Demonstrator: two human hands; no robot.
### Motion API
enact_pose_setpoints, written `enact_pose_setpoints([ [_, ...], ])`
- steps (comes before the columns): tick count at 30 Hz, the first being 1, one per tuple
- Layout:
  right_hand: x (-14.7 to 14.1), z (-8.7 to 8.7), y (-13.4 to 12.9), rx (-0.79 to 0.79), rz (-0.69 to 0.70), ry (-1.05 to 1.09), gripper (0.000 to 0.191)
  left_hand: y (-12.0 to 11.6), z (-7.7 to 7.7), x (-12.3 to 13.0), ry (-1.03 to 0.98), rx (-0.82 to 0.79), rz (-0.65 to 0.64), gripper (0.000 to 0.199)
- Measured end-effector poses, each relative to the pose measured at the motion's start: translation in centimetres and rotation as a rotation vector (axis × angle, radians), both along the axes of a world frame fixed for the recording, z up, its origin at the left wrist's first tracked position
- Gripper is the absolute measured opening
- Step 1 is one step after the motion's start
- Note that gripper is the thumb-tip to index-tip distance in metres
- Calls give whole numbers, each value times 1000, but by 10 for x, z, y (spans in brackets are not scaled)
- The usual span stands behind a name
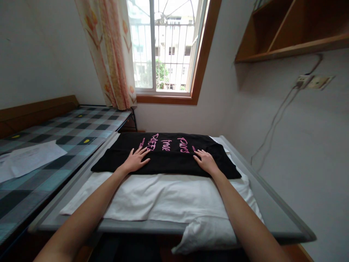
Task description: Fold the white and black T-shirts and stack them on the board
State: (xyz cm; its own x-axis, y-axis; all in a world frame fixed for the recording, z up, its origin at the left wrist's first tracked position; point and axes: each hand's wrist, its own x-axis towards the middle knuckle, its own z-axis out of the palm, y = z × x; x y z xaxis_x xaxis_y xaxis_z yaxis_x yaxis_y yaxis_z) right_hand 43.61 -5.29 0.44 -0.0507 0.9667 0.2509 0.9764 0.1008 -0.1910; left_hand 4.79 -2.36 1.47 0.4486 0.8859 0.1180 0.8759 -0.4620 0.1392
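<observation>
A black garment with pink lettering (169,162) lies folded across a white cloth (163,196) on a grey table (275,214). My left hand (135,160) rests flat on the left part of the black garment, fingers spread over its fold. On the right part of the same garment lies my right hand (205,161), its fingers also apart. Neither hand grips anything. One corner of white fabric (207,234) hangs over the table's near edge.
At the left is a bed with a checked cover (81,125), with white papers (32,158) on it. A curtain (111,54) hangs beside the window (169,47). A wooden shelf (294,51) and an outlet with cables (302,82) are on the right wall.
</observation>
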Motion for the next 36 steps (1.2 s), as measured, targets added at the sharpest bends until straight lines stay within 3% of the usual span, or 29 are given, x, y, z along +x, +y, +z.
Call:
enact_pose_setpoints([
  [8, 0, 0, -1, 8, -4, 27, 43, 0, -3, 3, 34, 0, 2, 58],
  [12, 2, 8, -5, 80, -15, 86, 33, 7, 2, -13, -31, 15, -18, 57],
  [14, 5, 13, -8, 110, -79, 87, 30, 11, 7, -29, -47, 46, 66, 51],
  [16, 10, 18, -10, 135, -184, 73, 28, 15, 12, -48, -42, 80, 245, 46],
  [21, 35, 26, -17, 340, -616, 162, 32, 19, 17, -82, -54, 111, 695, 50],
  [24, 54, 27, -21, 293, -774, 202, 36, 19, 18, -89, -97, 117, 858, 50],
  [32, 64, 28, -20, -13, -767, 244, 40, 18, 16, -98, -142, 59, 952, 51],
  [36, 57, 32, -23, -37, -729, 206, 37, 17, 17, -98, -171, 88, 965, 46],
])
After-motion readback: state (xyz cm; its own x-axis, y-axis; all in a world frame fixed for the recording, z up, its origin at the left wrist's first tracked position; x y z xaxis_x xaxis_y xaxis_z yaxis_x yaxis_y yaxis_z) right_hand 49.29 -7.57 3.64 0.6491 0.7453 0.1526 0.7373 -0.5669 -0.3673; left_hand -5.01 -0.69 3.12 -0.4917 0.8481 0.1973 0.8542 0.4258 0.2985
